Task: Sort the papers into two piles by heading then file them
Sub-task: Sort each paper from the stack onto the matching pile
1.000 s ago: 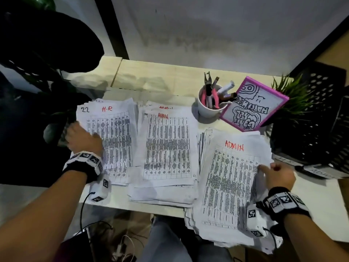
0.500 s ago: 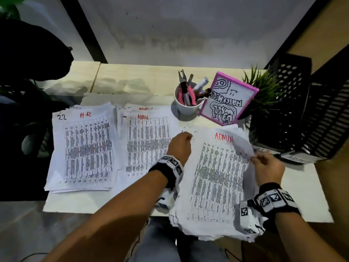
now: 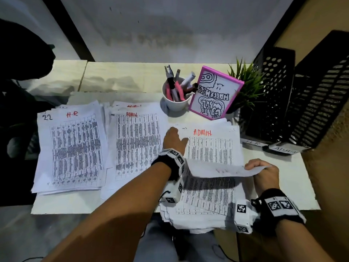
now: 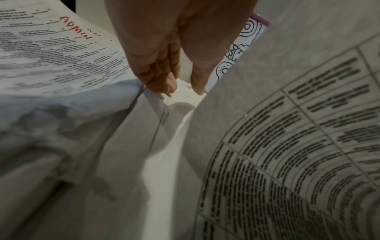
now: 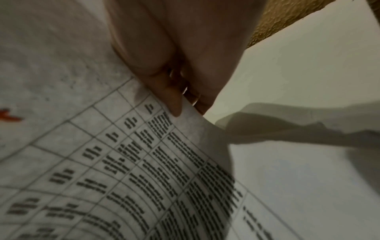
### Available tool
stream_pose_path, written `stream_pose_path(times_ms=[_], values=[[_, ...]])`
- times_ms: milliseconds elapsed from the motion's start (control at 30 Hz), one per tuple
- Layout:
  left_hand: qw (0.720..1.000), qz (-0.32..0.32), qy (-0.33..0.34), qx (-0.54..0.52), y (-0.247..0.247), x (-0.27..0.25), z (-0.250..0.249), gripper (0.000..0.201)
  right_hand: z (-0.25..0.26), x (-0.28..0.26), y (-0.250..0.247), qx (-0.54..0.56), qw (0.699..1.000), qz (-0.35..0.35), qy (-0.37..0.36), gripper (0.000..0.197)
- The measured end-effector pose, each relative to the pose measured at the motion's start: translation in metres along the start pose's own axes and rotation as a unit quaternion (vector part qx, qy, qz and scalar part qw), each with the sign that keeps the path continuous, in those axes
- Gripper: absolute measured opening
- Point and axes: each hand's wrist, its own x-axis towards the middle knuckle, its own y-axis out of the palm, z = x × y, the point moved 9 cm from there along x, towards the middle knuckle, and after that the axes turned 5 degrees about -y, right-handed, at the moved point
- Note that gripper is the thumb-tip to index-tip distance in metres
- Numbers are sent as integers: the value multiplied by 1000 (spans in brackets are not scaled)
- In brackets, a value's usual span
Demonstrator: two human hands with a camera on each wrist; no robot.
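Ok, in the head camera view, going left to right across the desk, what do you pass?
H.R pile → middle ADMIN pile → left hand → unsorted stack with ADMIN on top → right hand, pinching a lifted sheet → black perforated file holders.

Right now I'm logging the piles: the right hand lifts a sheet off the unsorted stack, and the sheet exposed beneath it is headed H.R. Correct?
Not quite. The right hand does pinch a lifted sheet above the unsorted stack, but the sheet exposed beneath is headed ADMIN in red, not H.R, as the head view shows. The H.R pile lies far left.
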Motion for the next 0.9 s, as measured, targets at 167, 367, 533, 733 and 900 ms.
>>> stream_pose_path(times_ms=[167,367,533,733,900], values=[[995,4,33,95,11,-4,-7,64,4,-7,7,56,998,36,4,39],[991,14,18,133,18,-7,-4,59,-8,1,8,35,995,82,52,27],[990,-3,5,140,15,1,-2,40,-5,2,7,11,994,94,47,31],[995,-32,88,28,2,-12,-27,17,13,1,11,22,995,102,4,39],[968,47,246,7,-10,-57,-52,12,20,1,18,47,994,95,24,18]])
